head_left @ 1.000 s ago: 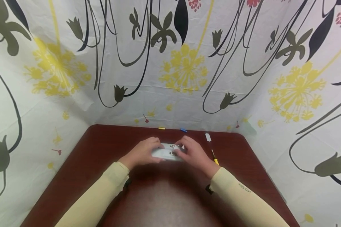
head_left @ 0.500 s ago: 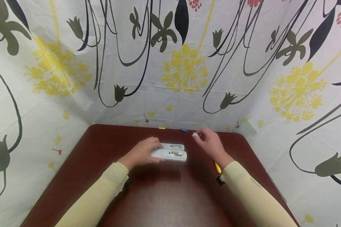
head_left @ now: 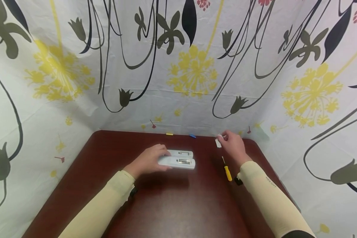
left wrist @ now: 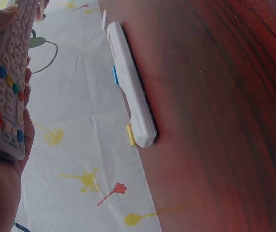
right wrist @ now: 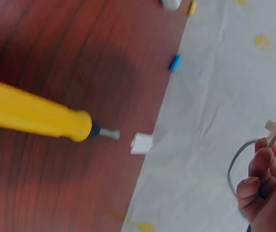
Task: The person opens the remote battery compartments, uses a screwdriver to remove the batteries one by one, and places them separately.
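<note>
In the head view my left hand grips a white remote control, its back and uncovered battery compartment facing up. The left wrist view shows its coloured buttons, with the thumb pressed near one end. Right behind it a second white remote control lies face down on the table, its battery compartment uncovered too. My right hand, at the back right, pinches a small white battery cover between thumb and fingers. Below that hand another white battery cover lies on the table.
A yellow-handled screwdriver lies on the right of the dark red table, its tip toward the loose cover. Along the back edge are a small yellow stick and a small blue stick. A flower-patterned curtain surrounds the table.
My right hand has lifted the battery cover off the held remote control and carried it right and back, over to the other cover. The left hand stays put.
</note>
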Motion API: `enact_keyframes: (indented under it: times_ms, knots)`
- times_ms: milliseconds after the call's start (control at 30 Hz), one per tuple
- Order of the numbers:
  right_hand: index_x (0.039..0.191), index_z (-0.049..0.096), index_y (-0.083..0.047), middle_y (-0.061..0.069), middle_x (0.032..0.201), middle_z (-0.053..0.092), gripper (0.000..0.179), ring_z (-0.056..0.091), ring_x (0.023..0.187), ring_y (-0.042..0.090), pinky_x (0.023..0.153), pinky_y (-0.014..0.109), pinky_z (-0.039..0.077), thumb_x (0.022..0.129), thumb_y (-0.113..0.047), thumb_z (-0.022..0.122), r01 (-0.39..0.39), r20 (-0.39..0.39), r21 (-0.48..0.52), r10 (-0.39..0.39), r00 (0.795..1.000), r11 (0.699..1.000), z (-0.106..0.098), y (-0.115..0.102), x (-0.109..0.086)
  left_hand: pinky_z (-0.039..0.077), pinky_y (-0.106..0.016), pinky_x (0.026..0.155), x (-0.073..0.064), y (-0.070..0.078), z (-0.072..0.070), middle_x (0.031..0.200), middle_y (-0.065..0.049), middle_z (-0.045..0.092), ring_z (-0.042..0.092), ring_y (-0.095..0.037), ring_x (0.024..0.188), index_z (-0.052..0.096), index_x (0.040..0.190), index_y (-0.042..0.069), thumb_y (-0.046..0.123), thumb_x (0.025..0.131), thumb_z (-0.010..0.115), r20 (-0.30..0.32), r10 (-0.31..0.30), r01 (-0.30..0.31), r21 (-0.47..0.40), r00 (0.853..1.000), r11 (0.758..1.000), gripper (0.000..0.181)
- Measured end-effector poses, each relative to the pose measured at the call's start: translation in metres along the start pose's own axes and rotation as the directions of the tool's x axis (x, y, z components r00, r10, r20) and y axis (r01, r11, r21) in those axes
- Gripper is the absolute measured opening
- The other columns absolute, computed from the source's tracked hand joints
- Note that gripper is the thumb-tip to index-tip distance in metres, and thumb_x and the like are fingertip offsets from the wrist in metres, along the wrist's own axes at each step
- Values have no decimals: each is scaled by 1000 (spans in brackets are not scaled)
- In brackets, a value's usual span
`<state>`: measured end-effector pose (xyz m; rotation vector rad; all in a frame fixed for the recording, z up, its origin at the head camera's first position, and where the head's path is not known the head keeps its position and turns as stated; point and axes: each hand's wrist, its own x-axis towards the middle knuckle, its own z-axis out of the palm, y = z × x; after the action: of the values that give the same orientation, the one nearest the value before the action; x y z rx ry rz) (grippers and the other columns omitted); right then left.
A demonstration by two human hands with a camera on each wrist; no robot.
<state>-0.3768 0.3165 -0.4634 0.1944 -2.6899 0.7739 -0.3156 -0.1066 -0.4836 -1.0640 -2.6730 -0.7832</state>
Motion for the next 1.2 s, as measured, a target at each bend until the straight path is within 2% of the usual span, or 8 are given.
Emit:
enact_keyframes:
  times_ms: [367,533,667,933,1200]
  knots:
    - [117,71,2,23,98,76,43,70,86,43,82,61,57,110,-40,65,-44,-26,-160,41,999,986,-1,35,27,53,-34,94,0,-4,1,116,12,65,58,-9,105,79,123,25,55,87,93,22,-27,26,17,999,1000,48]
    - [115,69,3,26,99,76,45,69,85,45,82,63,57,109,-41,64,-65,-21,-174,62,998,983,-1,44,37,54,-35,93,0,-3,0,115,11,65,58,-10,104,79,122,24,52,87,94,8,-9,9,11,1000,1000,47]
    - [114,66,3,26,99,74,44,68,85,45,80,62,56,109,-41,64,-79,2,-168,80,997,983,1,49,42,54,-35,94,1,-3,1,115,12,65,58,-10,105,79,123,25,53,87,94,10,-19,19,1,1000,1000,48]
    - [95,61,-1,17,82,65,39,59,72,37,69,55,51,110,-38,63,-90,61,-228,106,992,969,12,67,52,53,-33,94,0,-6,6,117,12,64,58,-10,106,79,123,26,54,88,92,28,-24,23,12,999,1000,48]
    - [84,61,-2,14,73,63,40,60,64,35,63,55,52,109,-34,62,-82,127,-275,120,985,958,22,78,63,54,-36,94,-1,-4,4,117,12,64,58,-11,107,79,123,25,50,87,94,24,-28,28,1,999,1000,46]
